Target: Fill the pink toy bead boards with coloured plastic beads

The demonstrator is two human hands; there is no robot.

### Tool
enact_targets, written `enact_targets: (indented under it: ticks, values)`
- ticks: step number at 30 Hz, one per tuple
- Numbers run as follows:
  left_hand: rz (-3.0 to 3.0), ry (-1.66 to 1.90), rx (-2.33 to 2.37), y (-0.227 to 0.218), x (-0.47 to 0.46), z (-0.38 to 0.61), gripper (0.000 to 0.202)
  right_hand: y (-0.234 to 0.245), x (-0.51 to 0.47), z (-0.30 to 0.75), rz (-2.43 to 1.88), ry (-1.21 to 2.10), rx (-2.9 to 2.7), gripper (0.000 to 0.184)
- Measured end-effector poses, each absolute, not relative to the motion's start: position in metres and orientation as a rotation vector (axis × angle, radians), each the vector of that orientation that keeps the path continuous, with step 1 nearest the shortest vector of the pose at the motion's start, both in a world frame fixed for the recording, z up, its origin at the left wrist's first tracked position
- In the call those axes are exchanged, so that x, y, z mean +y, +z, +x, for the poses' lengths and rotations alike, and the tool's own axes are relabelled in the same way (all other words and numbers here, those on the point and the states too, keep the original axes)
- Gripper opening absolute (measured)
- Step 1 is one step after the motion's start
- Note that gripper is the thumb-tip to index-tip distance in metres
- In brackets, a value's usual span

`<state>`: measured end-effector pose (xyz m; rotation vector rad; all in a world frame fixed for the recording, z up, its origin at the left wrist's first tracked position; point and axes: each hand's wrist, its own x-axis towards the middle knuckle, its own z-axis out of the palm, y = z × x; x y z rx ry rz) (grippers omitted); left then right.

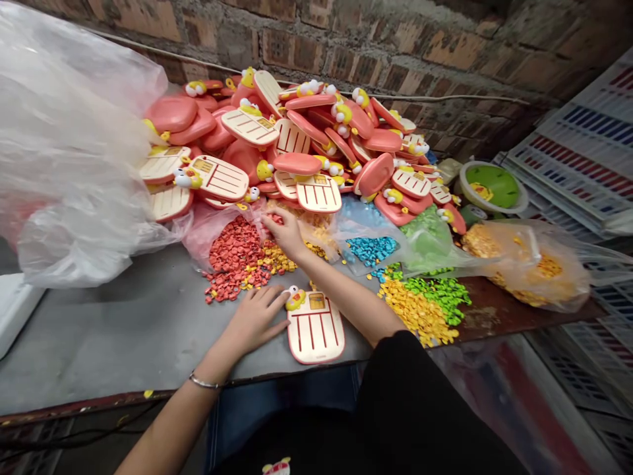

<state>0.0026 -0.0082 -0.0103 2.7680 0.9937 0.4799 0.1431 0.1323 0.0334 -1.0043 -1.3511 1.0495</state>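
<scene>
A cream plastic toy board [315, 333] with red slots, a pink rim and a yellow big-eyed animal head lies flat at the table's front edge. My left hand [254, 320] rests beside it, fingers spread, the tips touching its left side and head. Farther back, my right hand [285, 232] is closed above the small loose parts, with red plastic pieces showing between its fingers. Below and left of it spreads a heap of red pieces [235, 247], partly in a clear bag. Some yellow pieces [277, 256] are mixed in at the heap's right side.
Many pink-backed toy boards [297, 163] are piled against the brick wall. Blue pieces [370, 251], green pieces [448, 297] and yellow pieces [413, 307] lie to the right, near a filled bag [539, 264] and a green-lined bowl [519, 204]. A large plastic bag [74, 145] stands left.
</scene>
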Motion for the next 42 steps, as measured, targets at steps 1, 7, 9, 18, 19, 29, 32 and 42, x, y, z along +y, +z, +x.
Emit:
enact_targets:
  ticks: [1,7,9,18,19,29,32,42]
  values:
    - [2.764,0.479,0.997,-0.010,-0.008,0.003,0.042,0.038,0.117,0.160,-0.992,1.122,-1.286,0.035]
    - [2.757,0.476,0.997,-0.011,-0.009,0.002,0.041,0.016,0.026,0.272,-1.282,0.865,-1.288,0.026]
    - [2.757,0.481,0.989,-0.011,-0.008,0.002,0.041,-0.002,0.012,0.291,-1.405,0.646,-1.415,0.020]
    - [2.762,0.503,0.954,-0.018,-0.004,0.000,0.041,-0.032,0.005,0.288,-1.606,0.448,-1.844,0.016]
    - [2.764,0.510,0.950,-0.018,-0.003,-0.001,0.041,-0.033,0.005,0.287,-1.620,0.439,-1.855,0.016]
    - [2.775,0.519,0.964,-0.020,-0.001,-0.002,0.041,-0.029,0.002,0.284,-1.600,0.573,-1.830,0.025]
    - [2.784,0.511,0.964,-0.020,-0.001,-0.002,0.041,-0.024,0.000,0.282,-1.634,0.558,-1.890,0.027]
    - [2.813,0.515,0.938,-0.023,0.001,-0.004,0.039,0.026,-0.068,0.349,-1.565,0.312,-1.743,0.035]
